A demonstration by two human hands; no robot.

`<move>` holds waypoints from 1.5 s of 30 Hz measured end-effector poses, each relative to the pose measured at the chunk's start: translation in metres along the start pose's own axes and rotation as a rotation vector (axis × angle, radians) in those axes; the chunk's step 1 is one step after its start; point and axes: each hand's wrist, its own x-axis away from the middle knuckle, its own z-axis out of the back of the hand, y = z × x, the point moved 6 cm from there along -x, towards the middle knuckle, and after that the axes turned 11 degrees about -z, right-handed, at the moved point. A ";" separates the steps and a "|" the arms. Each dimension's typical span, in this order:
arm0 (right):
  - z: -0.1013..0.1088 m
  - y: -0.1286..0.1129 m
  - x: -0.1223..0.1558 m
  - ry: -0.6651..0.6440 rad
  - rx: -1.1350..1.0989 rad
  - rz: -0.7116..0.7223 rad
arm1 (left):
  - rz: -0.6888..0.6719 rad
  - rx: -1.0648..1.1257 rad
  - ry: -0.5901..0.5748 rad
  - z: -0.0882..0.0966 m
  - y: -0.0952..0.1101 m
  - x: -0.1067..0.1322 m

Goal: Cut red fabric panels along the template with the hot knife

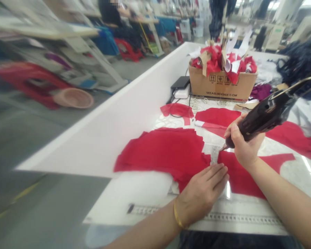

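Note:
My right hand (245, 145) is wrapped round a black handheld power tool (264, 116) with a narrow metal tip. The tool slants down to the left, its tip at the upper left corner of a red fabric piece (251, 176). Whether the tip touches the cloth, I cannot tell. My left hand (204, 188) lies flat, fingers stretched out and close together, with the fingertips at that piece's left edge. Left of it spreads a larger stack of red fabric (163, 148) with a stepped edge. A yellow bangle (178, 214) circles my left wrist.
A cardboard box (223, 84) stuffed with red and white scraps stands behind. More red pieces (217, 116) lie before it. A white side panel (114, 114) borders the table's left. A printed ruler strip (243, 218) runs along the front. Beyond the panel, a person (116, 17) sits at another workstation.

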 end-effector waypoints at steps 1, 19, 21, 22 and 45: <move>0.001 -0.003 0.001 0.016 -0.038 -0.004 | -0.001 0.000 0.006 0.001 0.001 -0.001; -0.001 -0.024 0.025 -0.090 -0.150 -0.047 | -0.065 0.075 0.054 0.005 0.012 -0.003; 0.004 -0.029 0.029 -0.094 -0.155 -0.051 | -0.099 0.075 0.047 0.007 0.014 -0.003; 0.007 -0.031 0.031 -0.096 -0.152 -0.061 | -0.121 0.075 0.035 0.008 0.016 -0.004; 0.042 -0.035 0.057 -0.168 -0.016 -0.089 | -0.194 0.181 0.030 0.019 0.020 -0.012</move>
